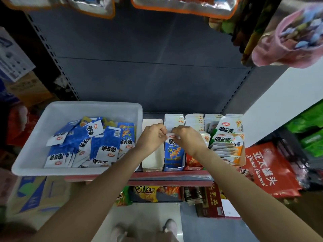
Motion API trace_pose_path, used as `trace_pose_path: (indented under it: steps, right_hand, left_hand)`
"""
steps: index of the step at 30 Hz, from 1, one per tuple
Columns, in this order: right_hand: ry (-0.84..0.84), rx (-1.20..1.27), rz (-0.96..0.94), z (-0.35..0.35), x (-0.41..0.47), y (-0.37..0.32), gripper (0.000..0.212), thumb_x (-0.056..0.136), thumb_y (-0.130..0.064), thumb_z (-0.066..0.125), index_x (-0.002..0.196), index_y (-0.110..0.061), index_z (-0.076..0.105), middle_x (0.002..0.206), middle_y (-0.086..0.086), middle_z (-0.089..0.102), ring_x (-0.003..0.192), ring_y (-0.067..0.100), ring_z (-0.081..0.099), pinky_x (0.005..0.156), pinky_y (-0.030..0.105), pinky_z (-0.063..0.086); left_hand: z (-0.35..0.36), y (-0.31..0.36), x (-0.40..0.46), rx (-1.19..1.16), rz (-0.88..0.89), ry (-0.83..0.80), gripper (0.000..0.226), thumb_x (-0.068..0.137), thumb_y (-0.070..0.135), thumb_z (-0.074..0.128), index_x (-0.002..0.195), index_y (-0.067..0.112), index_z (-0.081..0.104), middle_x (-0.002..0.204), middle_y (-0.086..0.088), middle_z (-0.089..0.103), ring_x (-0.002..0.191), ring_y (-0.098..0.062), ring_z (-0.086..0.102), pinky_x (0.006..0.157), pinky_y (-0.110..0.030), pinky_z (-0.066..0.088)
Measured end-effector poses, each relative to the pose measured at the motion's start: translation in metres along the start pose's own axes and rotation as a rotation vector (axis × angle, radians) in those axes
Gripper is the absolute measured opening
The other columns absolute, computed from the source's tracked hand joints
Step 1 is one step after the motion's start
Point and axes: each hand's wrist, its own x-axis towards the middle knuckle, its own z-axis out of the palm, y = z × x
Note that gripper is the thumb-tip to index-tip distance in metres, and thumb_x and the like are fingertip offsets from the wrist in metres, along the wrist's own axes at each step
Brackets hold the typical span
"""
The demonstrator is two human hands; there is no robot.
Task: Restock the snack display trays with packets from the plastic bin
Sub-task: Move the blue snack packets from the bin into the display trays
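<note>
Left hand [151,137] and right hand [187,139]: fingers curled, each pinching the top edge of one blue packet [173,151]. Packet: upright below the fingertips, in a display tray [174,167]. Plastic bin [52,110]: left of the fingers, holding loose packets [97,142].

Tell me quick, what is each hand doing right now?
Left hand: fingers pinching the top of the blue foil snack packet.
Right hand: fingers pinching the same packet's top.
</note>
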Motion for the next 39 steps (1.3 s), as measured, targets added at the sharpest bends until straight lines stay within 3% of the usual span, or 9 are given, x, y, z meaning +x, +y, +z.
trace_pose_path:
  steps: [8, 11, 14, 18, 22, 28, 32, 37, 39]
  right_hand:
    - [0.145, 0.200, -0.067, 0.014, 0.019, -0.048, 0.033, 0.092, -0.015, 0.055, 0.125, -0.012, 0.056, 0.122, 0.006, 0.053, 0.112, 0.023, 0.052, 0.086, 0.036, 0.049]
    - [0.019, 0.227, -0.142, 0.027, 0.036, -0.086, 0.037, 0.091, -0.016, 0.054, 0.128, -0.012, 0.052, 0.129, 0.006, 0.049, 0.120, 0.022, 0.045, 0.091, 0.037, 0.046]
    - [-0.167, 0.296, -0.115, 0.050, 0.052, -0.122, 0.048, 0.088, -0.016, 0.058, 0.134, -0.014, 0.044, 0.137, 0.007, 0.042, 0.122, 0.025, 0.046, 0.094, 0.035, 0.045]
    - [-0.343, 0.220, -0.076, 0.083, 0.070, -0.158, 0.067, 0.087, -0.029, 0.063, 0.142, -0.010, 0.030, 0.144, 0.009, 0.035, 0.131, 0.026, 0.038, 0.105, 0.035, 0.037]
    - [-0.546, 0.028, -0.123, 0.095, 0.080, -0.177, 0.094, 0.084, -0.030, 0.068, 0.151, -0.008, 0.006, 0.159, 0.004, 0.004, 0.145, 0.021, 0.013, 0.114, 0.034, 0.025]
    - [-0.457, -0.217, -0.186, 0.096, 0.081, -0.181, 0.068, 0.089, -0.021, 0.055, 0.146, -0.008, 0.021, 0.155, 0.009, 0.017, 0.127, 0.032, 0.044, 0.097, 0.041, 0.044]
    - [-0.412, -0.208, -0.218, 0.094, 0.086, -0.179, 0.030, 0.092, -0.014, 0.048, 0.121, -0.008, 0.052, 0.120, 0.012, 0.055, 0.104, 0.031, 0.059, 0.080, 0.038, 0.049]
    - [-0.315, 0.310, -0.147, 0.064, 0.088, -0.164, 0.022, 0.099, -0.015, 0.044, 0.107, -0.005, 0.062, 0.101, 0.014, 0.063, 0.085, 0.023, 0.054, 0.068, 0.027, 0.038]
    - [-0.230, 0.600, -0.058, 0.051, 0.083, -0.153, 0.020, 0.099, -0.018, 0.045, 0.107, -0.013, 0.063, 0.099, 0.007, 0.062, 0.087, 0.022, 0.055, 0.073, 0.028, 0.043]
  left_hand:
    - [-0.041, -0.057, -0.026, 0.091, -0.002, 0.141, 0.012, 0.090, 0.013, 0.060, 0.101, 0.014, 0.062, 0.096, 0.004, 0.062, 0.090, -0.016, 0.061, 0.078, -0.034, 0.052]
    - [-0.072, -0.091, -0.039, 0.340, -0.059, 0.133, 0.027, 0.090, 0.014, 0.058, 0.117, 0.016, 0.058, 0.123, -0.002, 0.056, 0.114, -0.022, 0.053, 0.089, -0.038, 0.048]
    - [-0.097, -0.122, -0.046, 0.634, -0.187, -0.032, 0.064, 0.085, 0.035, 0.065, 0.140, 0.020, 0.038, 0.145, -0.002, 0.038, 0.131, -0.024, 0.037, 0.100, -0.039, 0.039]
    - [-0.116, -0.161, -0.048, 0.611, -0.197, -0.236, 0.091, 0.077, 0.043, 0.074, 0.149, 0.021, 0.023, 0.157, 0.000, 0.018, 0.142, -0.024, 0.020, 0.111, -0.046, 0.028]
    - [-0.125, -0.177, -0.048, 0.610, -0.155, -0.371, 0.091, 0.077, 0.043, 0.074, 0.149, 0.020, 0.024, 0.156, 0.001, 0.021, 0.142, -0.026, 0.019, 0.113, -0.046, 0.025]
    - [-0.131, -0.179, -0.042, 0.644, -0.094, -0.403, 0.077, 0.079, 0.026, 0.074, 0.146, 0.021, 0.034, 0.152, 0.000, 0.027, 0.137, -0.026, 0.025, 0.111, -0.043, 0.028]
    - [-0.133, -0.177, -0.040, 0.605, -0.086, -0.375, 0.073, 0.077, 0.018, 0.074, 0.142, 0.019, 0.040, 0.145, -0.001, 0.037, 0.132, -0.024, 0.032, 0.108, -0.042, 0.032]
    - [-0.132, -0.173, -0.047, 0.264, -0.085, -0.135, 0.060, 0.080, 0.016, 0.072, 0.135, 0.012, 0.047, 0.138, -0.005, 0.046, 0.126, -0.024, 0.039, 0.100, -0.032, 0.034]
    - [-0.133, -0.162, -0.048, 0.150, -0.046, 0.011, 0.047, 0.085, 0.017, 0.069, 0.127, 0.006, 0.052, 0.130, -0.007, 0.052, 0.121, -0.023, 0.044, 0.091, -0.026, 0.033]
